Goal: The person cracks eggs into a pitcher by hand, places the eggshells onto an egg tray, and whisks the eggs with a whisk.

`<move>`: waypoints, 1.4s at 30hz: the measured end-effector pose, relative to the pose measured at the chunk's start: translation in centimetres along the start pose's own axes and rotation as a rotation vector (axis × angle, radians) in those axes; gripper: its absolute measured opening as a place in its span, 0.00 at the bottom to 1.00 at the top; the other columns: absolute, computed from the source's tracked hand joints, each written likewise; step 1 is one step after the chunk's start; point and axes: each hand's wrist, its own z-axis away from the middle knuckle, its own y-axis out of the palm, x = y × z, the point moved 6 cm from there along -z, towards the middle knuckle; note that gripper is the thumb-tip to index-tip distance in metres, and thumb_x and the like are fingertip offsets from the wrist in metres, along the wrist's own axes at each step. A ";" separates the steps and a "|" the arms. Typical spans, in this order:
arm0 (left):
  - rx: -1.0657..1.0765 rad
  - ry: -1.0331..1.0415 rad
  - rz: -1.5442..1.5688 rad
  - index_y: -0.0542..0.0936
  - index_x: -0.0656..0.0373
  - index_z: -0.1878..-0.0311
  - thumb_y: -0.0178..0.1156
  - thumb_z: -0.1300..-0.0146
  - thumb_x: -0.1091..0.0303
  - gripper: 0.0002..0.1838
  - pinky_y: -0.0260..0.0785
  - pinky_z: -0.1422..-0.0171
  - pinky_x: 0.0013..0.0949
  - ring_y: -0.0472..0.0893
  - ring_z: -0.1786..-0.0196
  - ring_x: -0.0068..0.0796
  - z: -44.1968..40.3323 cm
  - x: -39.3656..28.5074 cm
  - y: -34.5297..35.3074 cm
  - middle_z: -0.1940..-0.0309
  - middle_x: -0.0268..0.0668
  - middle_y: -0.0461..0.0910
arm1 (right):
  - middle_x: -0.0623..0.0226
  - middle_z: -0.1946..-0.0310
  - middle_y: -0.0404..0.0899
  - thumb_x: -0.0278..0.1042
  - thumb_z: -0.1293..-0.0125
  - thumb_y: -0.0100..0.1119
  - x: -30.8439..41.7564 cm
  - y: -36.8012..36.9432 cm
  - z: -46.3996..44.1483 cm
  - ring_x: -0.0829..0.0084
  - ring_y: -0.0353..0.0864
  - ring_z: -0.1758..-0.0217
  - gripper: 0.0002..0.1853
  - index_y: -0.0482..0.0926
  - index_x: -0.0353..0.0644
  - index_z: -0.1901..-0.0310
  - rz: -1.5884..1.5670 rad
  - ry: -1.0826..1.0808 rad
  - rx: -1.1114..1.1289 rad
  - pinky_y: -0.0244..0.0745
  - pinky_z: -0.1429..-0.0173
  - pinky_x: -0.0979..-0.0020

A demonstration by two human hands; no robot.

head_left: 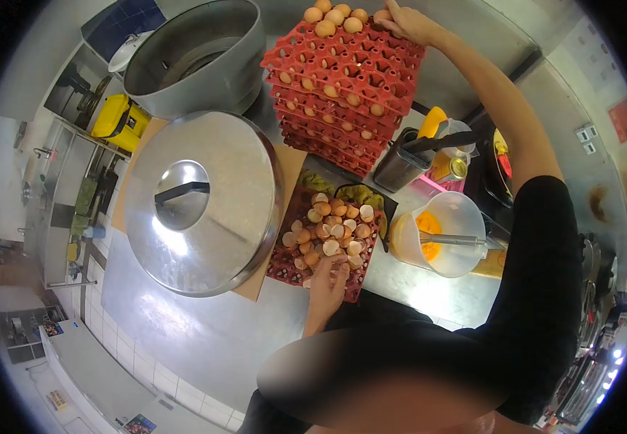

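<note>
At the top, my right hand (409,26) has its fingers closed around a brown egg (382,16) on the upper tray of a tall stack of red egg trays (349,65). Several whole eggs (325,27) sit on that same tray. Lower down, my left hand (328,283) is at the near edge of a heap of broken eggshells (338,230), its fingers curled; what they hold is hidden. The shells lie on a dark red tray (279,269). To the right stands a translucent jug (465,217) containing yolks (429,235) and a metal-shafted whisk or blender (454,239).
A large domed metal lid (216,173) lies on cardboard at the left, with a deep grey metal pot (241,79) behind it. A dark utensil container (400,163), a can (449,168) and a black pan (497,170) stand at the right on the steel worktop (161,307).
</note>
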 end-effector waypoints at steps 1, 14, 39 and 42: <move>-0.002 0.027 -0.029 0.85 0.63 0.38 0.64 0.16 0.66 0.13 0.82 0.46 0.39 0.88 0.49 0.37 0.0 0.0 0.2 0.47 0.46 0.88 | 0.47 0.58 0.89 0.53 0.09 0.46 -1.5 0.2 -0.2 0.46 0.87 0.54 0.24 0.75 0.36 0.51 -0.095 0.015 -0.022 0.81 0.43 0.48; 0.082 0.108 0.227 0.78 0.61 0.26 0.60 0.12 0.63 0.19 0.79 0.32 0.37 0.86 0.38 0.32 -1.0 -9.2 2.2 0.36 0.42 0.85 | 0.48 0.36 0.86 0.54 0.11 0.54 17.6 -9.8 15.3 0.58 0.86 0.33 0.28 0.77 0.33 0.32 -0.785 -0.011 -0.446 0.80 0.27 0.56; 0.492 -0.243 0.936 0.80 0.59 0.34 0.54 0.10 0.57 0.17 0.76 0.47 0.33 0.81 0.55 0.31 -2.1 -13.6 19.3 0.56 0.34 0.80 | 0.56 0.41 0.79 0.18 0.30 0.64 17.3 6.8 60.0 0.62 0.84 0.37 0.31 0.70 0.36 0.26 -0.584 0.562 -0.663 0.81 0.33 0.64; 0.493 -0.140 0.664 0.81 0.61 0.39 0.57 0.11 0.58 0.15 0.73 0.57 0.30 0.81 0.63 0.26 -2.5 -14.4 20.2 0.64 0.34 0.79 | 0.54 0.40 0.78 0.19 0.29 0.62 19.2 5.9 60.1 0.58 0.86 0.41 0.29 0.71 0.35 0.27 -0.345 0.453 -0.693 0.83 0.35 0.62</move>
